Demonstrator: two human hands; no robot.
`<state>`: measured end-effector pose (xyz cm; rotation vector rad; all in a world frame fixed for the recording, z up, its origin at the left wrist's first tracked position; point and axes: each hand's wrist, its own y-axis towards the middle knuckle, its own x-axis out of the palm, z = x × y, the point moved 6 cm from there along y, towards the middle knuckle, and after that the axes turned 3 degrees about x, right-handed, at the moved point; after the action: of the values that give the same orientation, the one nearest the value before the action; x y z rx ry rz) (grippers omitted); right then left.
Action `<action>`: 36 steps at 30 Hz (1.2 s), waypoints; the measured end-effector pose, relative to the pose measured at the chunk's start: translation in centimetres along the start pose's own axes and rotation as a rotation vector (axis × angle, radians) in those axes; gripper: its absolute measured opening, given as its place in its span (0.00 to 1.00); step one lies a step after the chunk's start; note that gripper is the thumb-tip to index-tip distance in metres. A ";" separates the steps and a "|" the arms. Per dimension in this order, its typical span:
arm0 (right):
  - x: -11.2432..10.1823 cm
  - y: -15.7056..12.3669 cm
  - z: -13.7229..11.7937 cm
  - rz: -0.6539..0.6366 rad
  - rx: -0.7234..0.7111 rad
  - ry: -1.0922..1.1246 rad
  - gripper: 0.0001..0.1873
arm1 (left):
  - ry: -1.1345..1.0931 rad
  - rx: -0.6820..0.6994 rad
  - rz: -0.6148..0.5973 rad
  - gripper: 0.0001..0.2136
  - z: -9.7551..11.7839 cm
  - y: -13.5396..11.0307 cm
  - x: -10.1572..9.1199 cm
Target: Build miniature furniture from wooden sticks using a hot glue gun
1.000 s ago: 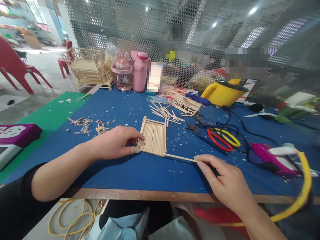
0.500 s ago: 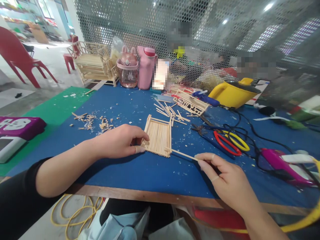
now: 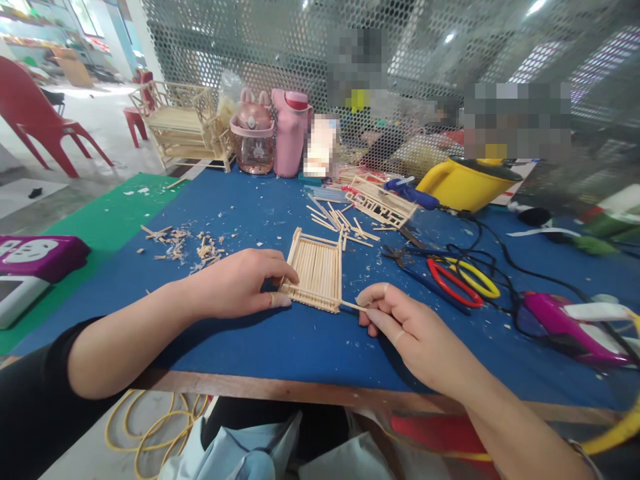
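Note:
A small flat panel of thin wooden sticks (image 3: 316, 271) lies on the blue table cover (image 3: 260, 333). My left hand (image 3: 235, 283) rests on the cover and pinches the panel's near left corner, fingers closed on it. My right hand (image 3: 400, 323) is just right of the panel, thumb and fingers pinched on a thin wooden stick (image 3: 353, 306) that sticks out from the panel's near right corner.
Loose sticks (image 3: 340, 223) and a half-built stick frame (image 3: 383, 203) lie behind the panel. Red and yellow-handled scissors (image 3: 463, 280), pliers, black cables and a purple glue gun (image 3: 565, 320) sit to the right. A yellow pot (image 3: 467, 183), pink bottles and a stick model stand at the back.
My right hand has slid left along the thin stick toward the panel, so much less of the stick shows. My left hand has stayed on the panel's corner.

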<state>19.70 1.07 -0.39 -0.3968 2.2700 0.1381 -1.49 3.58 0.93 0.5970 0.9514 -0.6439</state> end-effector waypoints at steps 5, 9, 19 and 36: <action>0.3 0.4 -0.2 -0.048 -0.007 0.017 0.06 | -0.006 -0.001 -0.011 0.10 -0.1 0.0 0.1; 0.2 0.5 -0.6 -0.047 -0.020 -0.028 0.07 | -0.003 -0.008 -0.005 0.09 -0.3 0.1 0.2; 0.4 0.5 -2.8 0.144 -0.162 -0.259 0.08 | 0.005 -0.002 0.009 0.07 -0.3 0.2 0.2; 0.9 1.0 -2.7 0.232 -0.115 -0.200 0.07 | 0.003 0.005 0.019 0.08 -0.1 0.2 0.1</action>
<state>16.91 1.15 0.76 -0.1684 2.1094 0.4111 -1.38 3.77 0.78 0.6106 0.9467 -0.6287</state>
